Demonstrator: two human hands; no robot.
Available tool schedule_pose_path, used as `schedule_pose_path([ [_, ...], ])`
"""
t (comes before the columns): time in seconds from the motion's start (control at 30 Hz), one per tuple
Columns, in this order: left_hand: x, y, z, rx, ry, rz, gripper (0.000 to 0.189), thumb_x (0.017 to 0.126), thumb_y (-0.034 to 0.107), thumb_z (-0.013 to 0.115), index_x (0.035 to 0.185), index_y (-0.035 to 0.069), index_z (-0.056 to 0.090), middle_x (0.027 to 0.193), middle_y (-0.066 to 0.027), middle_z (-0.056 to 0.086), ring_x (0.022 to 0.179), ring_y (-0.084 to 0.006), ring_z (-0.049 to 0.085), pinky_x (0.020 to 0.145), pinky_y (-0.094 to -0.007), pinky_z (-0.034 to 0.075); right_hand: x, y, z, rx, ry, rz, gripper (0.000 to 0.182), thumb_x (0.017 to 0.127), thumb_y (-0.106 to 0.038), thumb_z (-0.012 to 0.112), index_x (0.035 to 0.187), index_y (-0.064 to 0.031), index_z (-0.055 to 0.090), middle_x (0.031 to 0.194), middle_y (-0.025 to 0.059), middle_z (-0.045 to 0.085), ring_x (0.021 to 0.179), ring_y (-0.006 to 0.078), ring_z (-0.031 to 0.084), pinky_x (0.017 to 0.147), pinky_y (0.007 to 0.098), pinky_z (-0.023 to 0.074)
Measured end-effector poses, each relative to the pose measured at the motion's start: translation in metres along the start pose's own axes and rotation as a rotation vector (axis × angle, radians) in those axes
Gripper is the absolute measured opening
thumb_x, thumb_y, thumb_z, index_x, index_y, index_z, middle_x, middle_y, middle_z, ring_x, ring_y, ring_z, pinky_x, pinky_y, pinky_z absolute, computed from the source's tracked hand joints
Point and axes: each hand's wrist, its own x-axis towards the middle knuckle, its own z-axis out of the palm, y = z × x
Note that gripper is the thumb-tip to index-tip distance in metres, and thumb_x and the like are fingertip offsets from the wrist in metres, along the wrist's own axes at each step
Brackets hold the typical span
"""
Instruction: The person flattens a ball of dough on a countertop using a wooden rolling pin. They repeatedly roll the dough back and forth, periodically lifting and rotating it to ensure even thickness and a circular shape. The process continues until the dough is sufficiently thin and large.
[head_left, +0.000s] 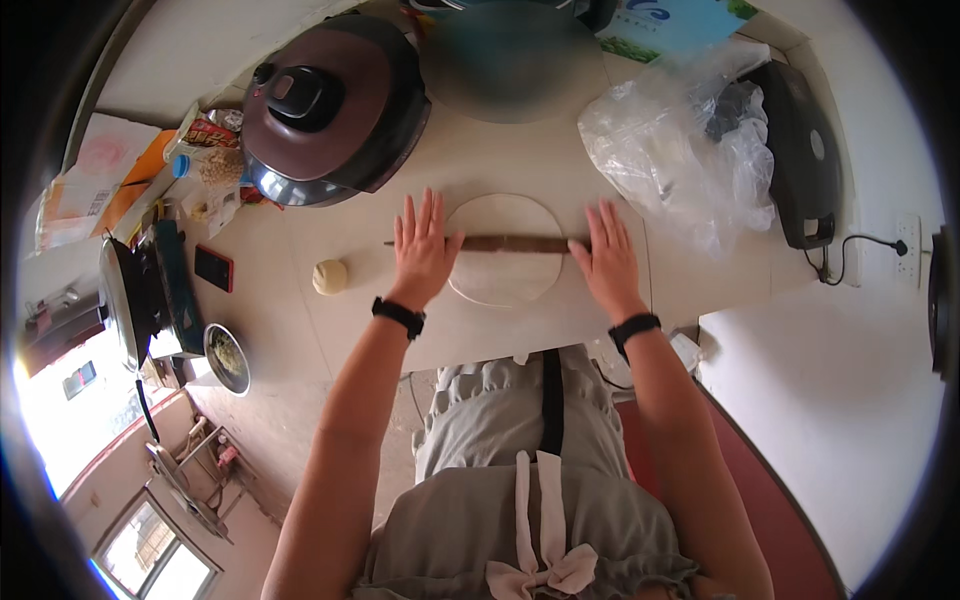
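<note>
A thin round sheet of dough (506, 279) lies flat on the light tiled countertop (480, 330). Across its upper half runs a dark wooden rolling pin (510, 244) with tapered ends. My left hand (426, 244) rests on the pin's left part, fingers stretched forward and thumb along the wood. At the pin's right end is my right hand (609, 259), palm down with the fingers extended. Neither hand is closed around the pin. Left of my left hand sits a small ball of dough (329, 277), apart from the sheet.
A dark red electric cooker (330, 105) stands at the back left. Clear plastic bags (675, 157) lie beside a black appliance (799, 157) at the right. Leftward are a phone (214, 268), a metal bowl with chopped food (226, 360) and a lidded pan (124, 307).
</note>
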Motion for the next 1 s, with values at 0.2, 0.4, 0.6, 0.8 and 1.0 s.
schedule_pose_path([
  [0.2, -0.047, -0.010, 0.008, -0.042, -0.109, 0.087, 0.067, 0.096, 0.035, 0.050, 0.150, 0.007, 0.022, 0.156, -0.0128, 0.020, 0.145, -0.0360, 0.012, 0.115, -0.0523, 0.012, -0.041, -0.008, -0.005, -0.077, -0.136, -0.065, 0.052, 0.090, -0.036, 0.059, 0.135, -0.0132, 0.047, 0.147, 0.0091, 0.038, 0.137, 0.0299, 0.034, 0.109, 0.0482, 0.0298],
  [0.4, -0.007, -0.001, 0.010, -0.088, -0.029, -0.071, 0.066, 0.097, 0.035, 0.048, 0.149, 0.003, 0.022, 0.156, -0.0133, 0.019, 0.144, -0.0371, 0.011, 0.115, -0.0518, 0.013, -0.004, 0.007, -0.008, -0.057, -0.098, -0.119, 0.055, 0.087, -0.035, 0.063, 0.134, -0.0124, 0.047, 0.145, 0.0082, 0.039, 0.137, 0.0298, 0.033, 0.110, 0.0487, 0.0290],
  [0.6, -0.031, -0.003, 0.013, -0.164, -0.014, -0.102, 0.067, 0.097, 0.034, 0.047, 0.148, 0.001, 0.021, 0.155, -0.0178, 0.020, 0.144, -0.0373, 0.013, 0.116, -0.0495, 0.013, 0.041, 0.012, -0.014, -0.069, -0.049, -0.224, 0.047, 0.082, -0.028, 0.070, 0.125, -0.0141, 0.055, 0.141, 0.0032, 0.045, 0.131, 0.0256, 0.041, 0.104, 0.0417, 0.0362],
  [0.8, -0.090, -0.002, 0.014, -0.215, 0.001, -0.310, 0.067, 0.097, 0.036, 0.046, 0.149, 0.002, 0.021, 0.155, -0.0193, 0.019, 0.145, -0.0378, 0.011, 0.116, -0.0506, 0.010, 0.055, -0.015, -0.008, -0.092, -0.203, -0.422, 0.041, 0.084, -0.026, 0.067, 0.123, -0.0226, 0.057, 0.140, -0.0048, 0.047, 0.129, 0.0152, 0.044, 0.094, 0.0392, 0.0422],
  [1.0, -0.052, -0.009, 0.002, -0.089, 0.116, -0.432, 0.064, 0.099, 0.039, 0.042, 0.148, 0.002, 0.023, 0.155, -0.0181, 0.020, 0.144, -0.0397, 0.011, 0.115, -0.0515, 0.011, 0.114, -0.030, 0.022, -0.064, -0.176, -0.508, 0.055, 0.088, -0.041, 0.060, 0.136, -0.0199, 0.046, 0.148, 0.0036, 0.038, 0.135, 0.0244, 0.038, 0.108, 0.0448, 0.0340],
])
